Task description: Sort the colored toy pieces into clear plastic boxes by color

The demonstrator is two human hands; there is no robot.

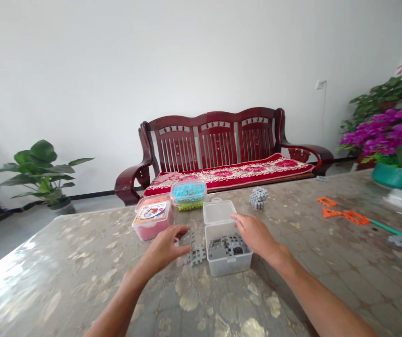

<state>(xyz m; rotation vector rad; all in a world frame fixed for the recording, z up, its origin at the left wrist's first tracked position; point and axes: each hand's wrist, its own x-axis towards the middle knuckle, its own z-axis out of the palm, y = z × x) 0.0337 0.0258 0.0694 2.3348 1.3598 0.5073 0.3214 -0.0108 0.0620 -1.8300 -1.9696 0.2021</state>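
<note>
A clear plastic box [229, 267] stands on the table with its lid [219, 212] tipped back and grey interlocking plastic pieces [227, 245] inside. My right hand [257, 235] grips the back right corner of this box, near the lid hinge; part of its fingers is hidden. To the left of the box, my left hand [167, 244] is open, thumb and fingers apart, beside loose grey lattice pieces [197, 254] on the table. Nothing shows clearly between its fingers.
A box with pink and orange pieces [151, 229] and a box with blue and green pieces [188, 196] stand behind left. A grey assembled cluster [258, 197] sits behind right. Orange joined pieces [344, 214] and a flower pot [399, 177] are on the right.
</note>
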